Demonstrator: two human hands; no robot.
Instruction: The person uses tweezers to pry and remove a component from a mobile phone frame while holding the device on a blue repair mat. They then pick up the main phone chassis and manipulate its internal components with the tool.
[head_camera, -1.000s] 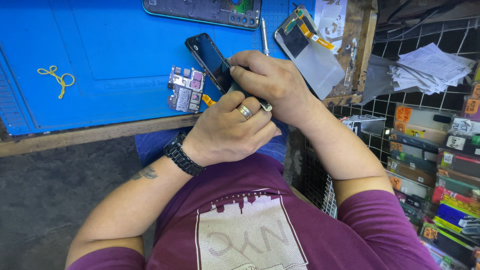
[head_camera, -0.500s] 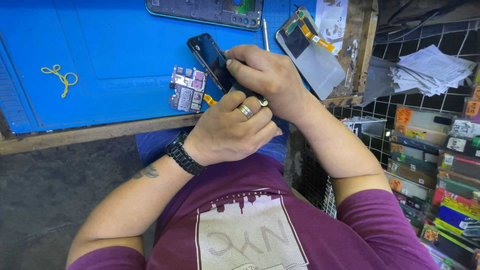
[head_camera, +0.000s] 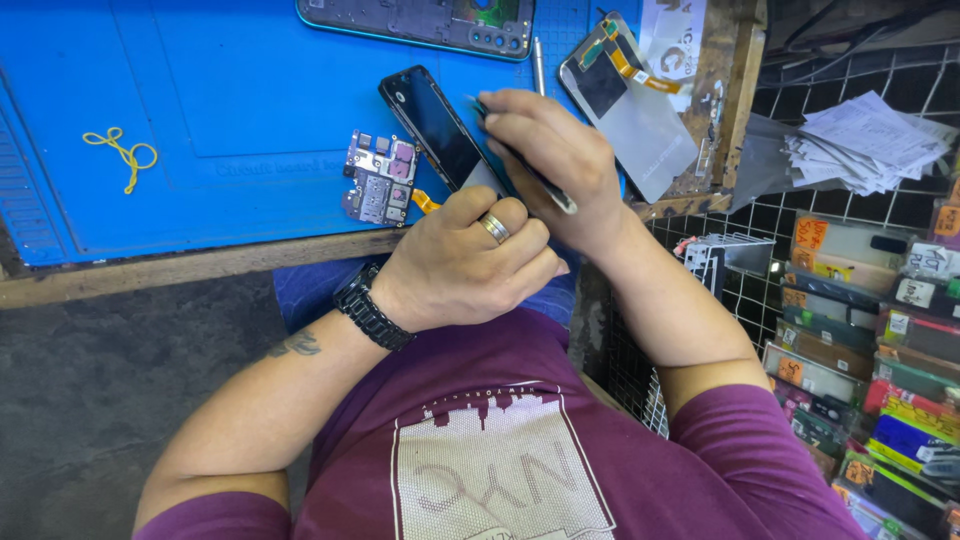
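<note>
My left hand (head_camera: 465, 260), with a ring and a black wristwatch, grips the near end of a dark phone screen (head_camera: 432, 125) that tilts up over the blue mat (head_camera: 200, 100). My right hand (head_camera: 550, 160) is closed on a thin dark tool (head_camera: 540, 185), whose tip rests at the screen's right edge. A small circuit board (head_camera: 378, 178) with an orange flex cable lies just left of the screen on the mat.
A phone frame (head_camera: 420, 20) lies at the mat's far edge. A grey display panel (head_camera: 630, 105) sits to the right. A yellow loop (head_camera: 120, 152) lies far left. A paper stack (head_camera: 860, 140) and boxed packages (head_camera: 870, 380) fill the wire rack on the right.
My right hand has shifted slightly, and the tool now sticks out below my fingers. My left hand keeps its hold on the screen's near end.
</note>
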